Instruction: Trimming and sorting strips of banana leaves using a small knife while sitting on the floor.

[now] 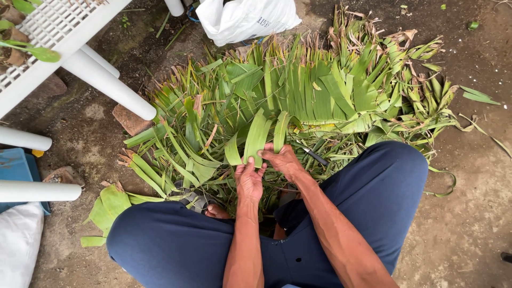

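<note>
I sit low with my knees apart in dark blue trousers (176, 245), looking down at a big heap of cut green leaf strips (304, 90) on the dirt. My left hand (249, 178) pinches the lower end of a broad green leaf strip (257, 136). Beside it, my right hand (282, 159) grips the same bunch, its fingers on a narrower strip (280, 130). The strips stand up and bend away from me. A dark-handled knife (314, 156) lies on the leaves just right of my right hand.
A white plastic table (58, 26) with tube legs (109, 82) stands at the upper left. A white plastic bag (245, 18) lies behind the heap. A blue box (16, 168) and a white sack (18, 242) sit at the left edge. Bare dirt (469, 213) spreads to the right.
</note>
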